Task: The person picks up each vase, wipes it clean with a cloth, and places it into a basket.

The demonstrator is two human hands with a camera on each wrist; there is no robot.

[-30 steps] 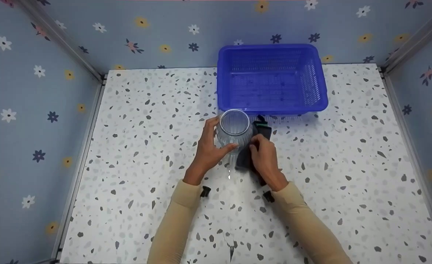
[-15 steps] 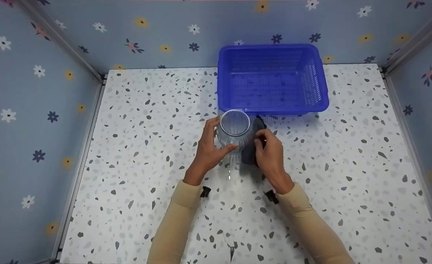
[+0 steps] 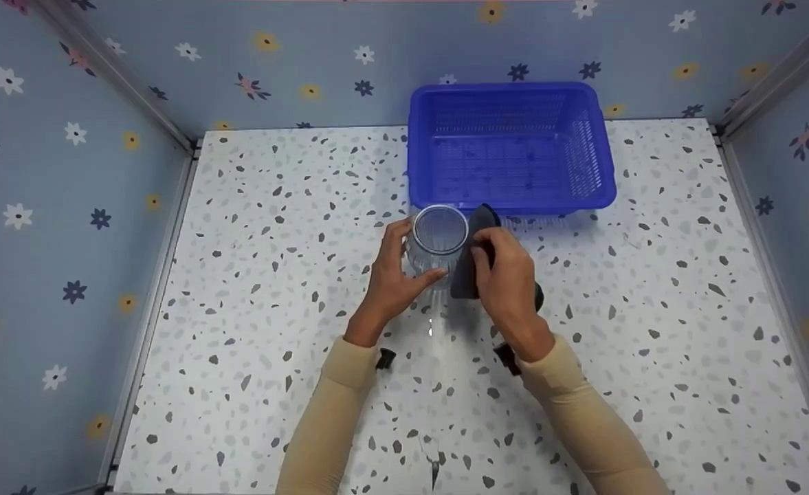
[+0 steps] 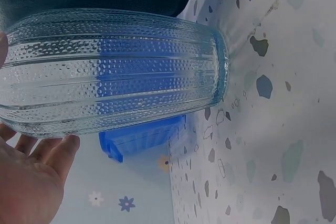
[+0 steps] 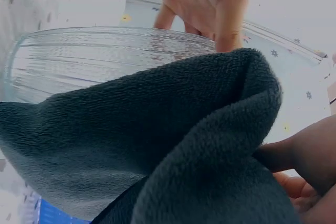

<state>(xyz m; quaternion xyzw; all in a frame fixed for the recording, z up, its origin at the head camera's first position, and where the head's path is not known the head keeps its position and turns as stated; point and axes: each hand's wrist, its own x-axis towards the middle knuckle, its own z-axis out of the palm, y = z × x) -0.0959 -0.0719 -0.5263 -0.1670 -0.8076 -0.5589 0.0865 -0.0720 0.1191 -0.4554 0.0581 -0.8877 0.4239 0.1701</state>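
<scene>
A clear ribbed glass vase (image 3: 438,265) with a dimpled texture stands upright on the speckled tabletop. Around its upper part curve the fingers and thumb of my left hand (image 3: 392,282); the left wrist view shows the vase (image 4: 126,72) sideways, its foot on the surface. My right hand (image 3: 511,285) pinches a dark grey plush cloth (image 3: 464,271) against the right side of the glass. In the right wrist view the folded cloth (image 5: 147,114) hides much of the vase, and only some right-hand fingers show.
Just behind the vase sits a blue plastic basket (image 3: 507,206) with perforated walls. Flower-patterned panels (image 3: 308,62) enclose the table (image 3: 273,275) at the back and sides.
The cloth and my right hand have shifted slightly away from me along the vase's right side, and the cloth's folds have changed. My left hand and the vase stay in place.
</scene>
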